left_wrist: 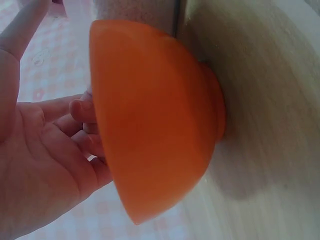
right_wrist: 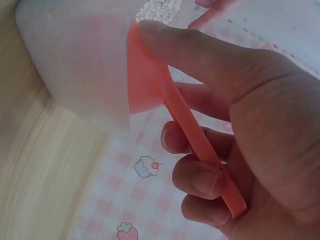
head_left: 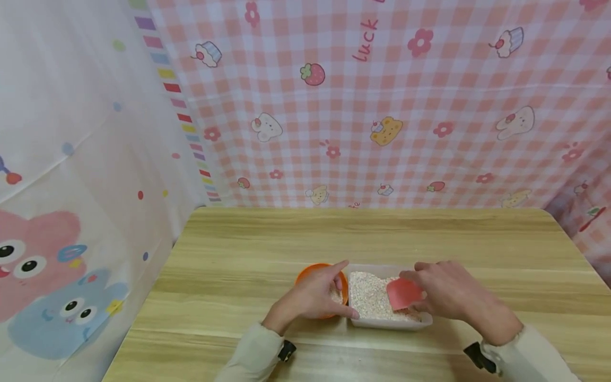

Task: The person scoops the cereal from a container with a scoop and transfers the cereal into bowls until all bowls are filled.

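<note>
My right hand grips a red scoop by its handle, thumb along the top and fingers curled round beneath. The scoop's blade lies against pale oat-like flakes in a translucent white rectangular container. Left of the container, an orange bowl stands upright on the table, with some flakes inside it. Over the bowl is my left hand, thumb and index finger spread, the thumb tip at the container's near left edge. The other fingers of that hand bend loosely at the bowl's opening, partly hidden behind its rim.
The bowl and container stand side by side on a wood-grain table. A pink checked cloth hangs along the table's far edge, and a white cartoon-print cloth hangs to the left.
</note>
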The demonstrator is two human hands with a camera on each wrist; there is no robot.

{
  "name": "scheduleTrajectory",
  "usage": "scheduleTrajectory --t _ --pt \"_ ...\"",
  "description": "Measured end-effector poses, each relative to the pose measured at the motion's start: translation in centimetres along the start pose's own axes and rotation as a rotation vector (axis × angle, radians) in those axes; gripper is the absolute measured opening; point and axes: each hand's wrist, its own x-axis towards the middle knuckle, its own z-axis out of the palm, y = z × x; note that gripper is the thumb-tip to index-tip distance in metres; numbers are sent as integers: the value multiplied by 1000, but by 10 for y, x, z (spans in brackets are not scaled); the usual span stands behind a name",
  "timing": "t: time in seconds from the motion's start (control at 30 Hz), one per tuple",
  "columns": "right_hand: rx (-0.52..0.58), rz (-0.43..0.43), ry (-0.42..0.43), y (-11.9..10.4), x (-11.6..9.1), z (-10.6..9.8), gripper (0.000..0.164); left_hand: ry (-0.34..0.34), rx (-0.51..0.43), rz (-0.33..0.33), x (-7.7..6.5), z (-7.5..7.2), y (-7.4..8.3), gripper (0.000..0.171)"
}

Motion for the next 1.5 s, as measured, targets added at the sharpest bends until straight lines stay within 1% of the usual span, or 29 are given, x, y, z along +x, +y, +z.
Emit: scheduleTrajectory --t 0.13,0.33,0.5,0.6,0.83,1.1,1.37,1.5 --pt "19 4 -20 0 1 0 49 -25 1 -14 2 0 2 113" --pt "96 39 -86 -2 4 1 51 -39 19 -9 5 1 2 115" --pt "169 46 -97 -2 5 5 52 -46 34 -9 6 1 2 114" --pt "196 49 -102 -3 5 7 52 -51 40 -19 6 1 2 114" --pt "217 23 -81 -7 5 14 50 -60 16 -49 7 2 3 112" --pt "264 76 -83 -17 6 21 52 -69 -38 -68 6 4 5 111" --pt "221 82 -54 -22 6 26 53 -68 -70 -93 6 5 6 110" --pt "227 83 -38 -25 8 28 54 -75 -77 -110 6 5 6 109"
